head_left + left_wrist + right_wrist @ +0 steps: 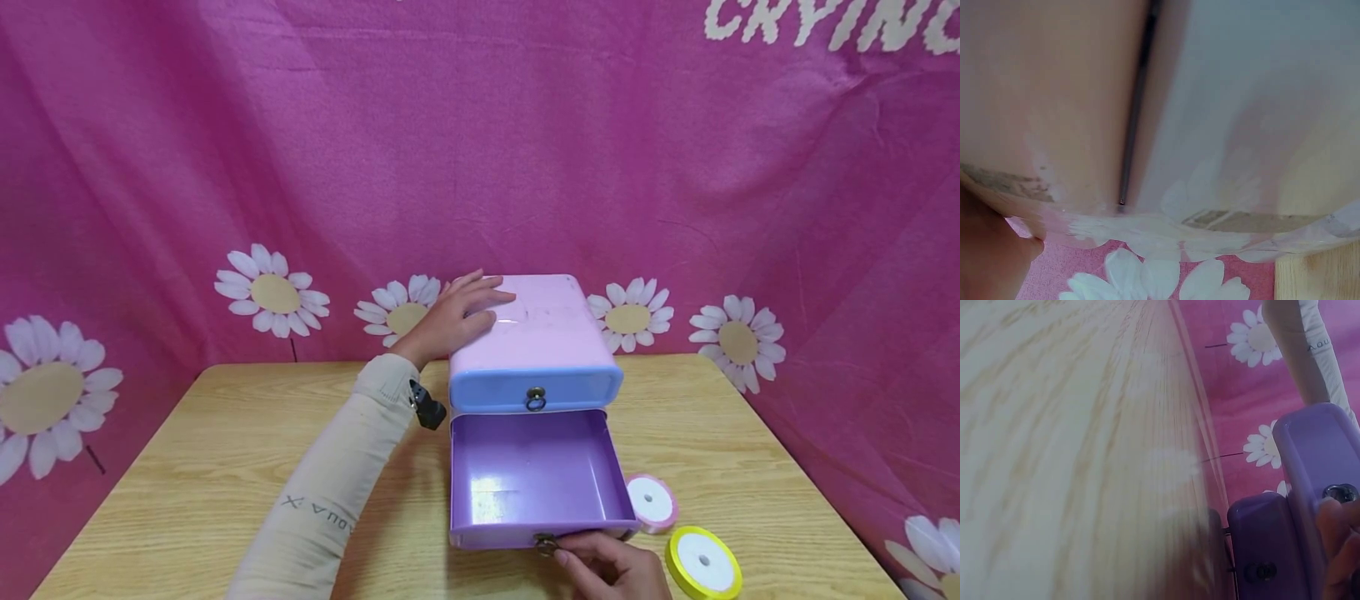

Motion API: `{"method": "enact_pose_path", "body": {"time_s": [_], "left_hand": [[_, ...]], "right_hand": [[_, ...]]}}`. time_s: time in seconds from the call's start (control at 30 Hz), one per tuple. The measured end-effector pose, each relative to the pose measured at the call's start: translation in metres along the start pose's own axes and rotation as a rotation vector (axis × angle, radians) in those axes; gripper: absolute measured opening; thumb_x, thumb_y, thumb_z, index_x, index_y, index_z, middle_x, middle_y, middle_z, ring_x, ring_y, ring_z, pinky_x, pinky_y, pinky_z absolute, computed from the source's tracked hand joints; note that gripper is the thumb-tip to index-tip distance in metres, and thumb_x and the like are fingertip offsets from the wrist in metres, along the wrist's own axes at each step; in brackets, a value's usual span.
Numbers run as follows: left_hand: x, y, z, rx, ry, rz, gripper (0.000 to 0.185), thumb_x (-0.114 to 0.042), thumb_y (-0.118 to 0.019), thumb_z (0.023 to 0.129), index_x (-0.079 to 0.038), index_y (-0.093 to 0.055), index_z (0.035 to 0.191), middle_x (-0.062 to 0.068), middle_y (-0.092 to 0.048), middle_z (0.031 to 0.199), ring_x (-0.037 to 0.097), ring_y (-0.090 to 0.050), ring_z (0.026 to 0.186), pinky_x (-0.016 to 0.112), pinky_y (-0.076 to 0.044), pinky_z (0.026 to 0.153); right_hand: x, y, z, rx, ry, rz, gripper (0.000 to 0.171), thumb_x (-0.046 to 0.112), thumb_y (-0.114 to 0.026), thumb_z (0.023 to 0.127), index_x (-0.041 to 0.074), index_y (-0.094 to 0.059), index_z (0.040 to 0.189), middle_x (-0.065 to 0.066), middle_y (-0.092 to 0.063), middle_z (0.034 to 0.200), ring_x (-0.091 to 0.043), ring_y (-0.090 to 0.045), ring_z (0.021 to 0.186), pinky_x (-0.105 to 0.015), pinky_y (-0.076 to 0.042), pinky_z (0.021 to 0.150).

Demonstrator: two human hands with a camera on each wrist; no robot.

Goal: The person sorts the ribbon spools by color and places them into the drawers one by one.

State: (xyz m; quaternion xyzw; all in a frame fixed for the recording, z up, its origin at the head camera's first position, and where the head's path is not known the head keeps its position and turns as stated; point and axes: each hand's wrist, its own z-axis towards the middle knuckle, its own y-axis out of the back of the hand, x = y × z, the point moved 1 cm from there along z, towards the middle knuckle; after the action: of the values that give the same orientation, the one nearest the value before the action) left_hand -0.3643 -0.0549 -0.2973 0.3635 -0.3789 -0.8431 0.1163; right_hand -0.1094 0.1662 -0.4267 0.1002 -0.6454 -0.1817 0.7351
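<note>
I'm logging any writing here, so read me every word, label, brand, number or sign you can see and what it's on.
"CRYIN", then a letter cut off by the picture's edge: on the pink cloth.
Looks like "AQU", then an unclear part, then "X": on the left sleeve.
No other readable text.

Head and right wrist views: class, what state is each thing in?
Top drawer: closed
Middle drawer: pulled open
Bottom drawer: closed
Pink ribbon roll: lying flat
Yellow ribbon roll: lying flat
Left hand: rests on the cabinet
Right hand: pinches the ring pull
</note>
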Motion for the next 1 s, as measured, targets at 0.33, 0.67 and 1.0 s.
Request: {"method": "enact_pose_path", "body": {"time_s": [0.33, 0.67, 1.0], "left_hand": [[0.0, 0.0, 0.0, 0.0, 0.0, -0.004, 0.042, -0.029, -0.047, 0.094, -0.019, -0.06, 0.133, 0.002, -0.039, 0.152, 0.025, -0.015, 0.146, 0.06, -0.002, 0.113], [-0.002, 0.0, -0.001, 0.002, 0.009, -0.014, 0.042, -0.028, -0.047, 0.095, -0.019, -0.06, 0.133, 0.002, -0.039, 0.152, 0.023, -0.015, 0.146, 0.059, -0.001, 0.114], [-0.001, 0.0, 0.001, 0.008, 0.018, -0.007, 0.042, -0.029, -0.046, 0.095, -0.021, -0.06, 0.134, 0.001, -0.039, 0.152, 0.022, -0.015, 0.146, 0.059, -0.001, 0.114]], "right_hand": [[-0.008, 0.018, 0.006, 0.165, -0.053, -0.037, 0.016, 0.025, -0.077, 0.082, 0.011, -0.075, 0.09, 0.001, -0.073, 0.079, -0.011, -0.064, 0.057, -0.026, -0.054, 0.054], [-0.023, 0.039, 0.005, 0.137, 0.014, -0.177, 0.007, 0.018, -0.077, 0.081, 0.013, -0.075, 0.087, 0.007, -0.066, 0.066, -0.003, -0.055, 0.049, -0.022, -0.047, 0.045], [-0.042, 0.066, 0.01, -0.016, 0.169, -0.328, 0.012, 0.009, -0.078, 0.077, 0.019, -0.074, 0.082, 0.016, -0.068, 0.072, 0.002, -0.053, 0.05, -0.018, -0.045, 0.046]]}}
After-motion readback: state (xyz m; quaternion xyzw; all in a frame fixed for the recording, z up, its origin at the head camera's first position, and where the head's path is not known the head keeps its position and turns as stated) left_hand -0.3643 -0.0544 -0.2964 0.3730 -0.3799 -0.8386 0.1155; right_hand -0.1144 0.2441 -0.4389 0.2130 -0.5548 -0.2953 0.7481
